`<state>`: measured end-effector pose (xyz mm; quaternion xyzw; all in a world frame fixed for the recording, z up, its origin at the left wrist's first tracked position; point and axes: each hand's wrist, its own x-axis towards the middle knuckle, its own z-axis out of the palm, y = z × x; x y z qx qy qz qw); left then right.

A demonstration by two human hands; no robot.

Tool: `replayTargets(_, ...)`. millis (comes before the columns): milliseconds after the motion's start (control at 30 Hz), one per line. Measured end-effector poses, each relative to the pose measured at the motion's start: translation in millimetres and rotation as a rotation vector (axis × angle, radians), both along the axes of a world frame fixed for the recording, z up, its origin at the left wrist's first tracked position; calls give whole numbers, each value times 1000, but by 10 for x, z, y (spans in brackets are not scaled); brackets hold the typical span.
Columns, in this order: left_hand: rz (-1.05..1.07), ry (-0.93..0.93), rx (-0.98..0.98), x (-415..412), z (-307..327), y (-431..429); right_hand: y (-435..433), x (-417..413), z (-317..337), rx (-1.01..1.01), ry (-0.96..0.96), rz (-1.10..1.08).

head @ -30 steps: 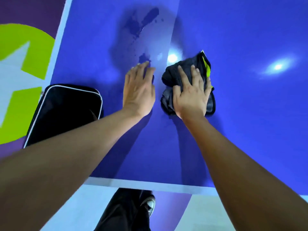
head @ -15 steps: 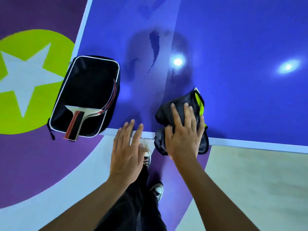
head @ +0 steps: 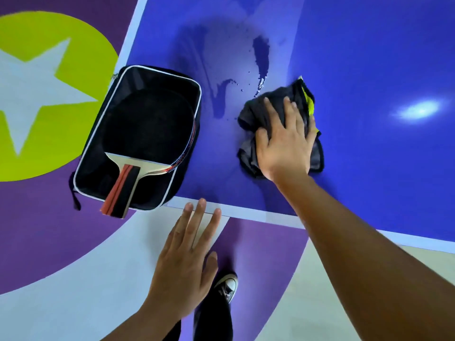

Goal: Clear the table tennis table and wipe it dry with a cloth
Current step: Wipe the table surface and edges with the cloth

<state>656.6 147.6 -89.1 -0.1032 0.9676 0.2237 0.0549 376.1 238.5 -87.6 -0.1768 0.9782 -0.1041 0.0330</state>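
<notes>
Grey cloth [head: 253, 112] under flat, spread right hand [head: 283, 148]; puddle [head: 261, 52] just beyond, stretched up-table; left hand [head: 184, 262] empty, open, farther off.

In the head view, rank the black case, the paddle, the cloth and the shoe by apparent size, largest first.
1. black case
2. paddle and cloth: too alike to rank, as the cloth is partly hidden under the right hand
3. shoe: smallest, though it is farther from the camera
</notes>
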Motion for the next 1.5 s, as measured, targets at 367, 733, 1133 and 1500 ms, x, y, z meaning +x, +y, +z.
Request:
replayTargets(367, -28, 84, 159, 65, 133, -215, -611, 237, 39, -95, 13, -55)
replayTargets(733, 64, 77, 93, 274, 83, -394, -638, 1087, -20, -28, 46, -93)
replayTargets(1133, -64, 423, 100, -81, 948, -782, -961, 191, 46, -74, 11, -143)
replayTargets(1500, 29, 247, -92, -1260, 773, -1898, -573, 252, 39, 25, 15, 88)
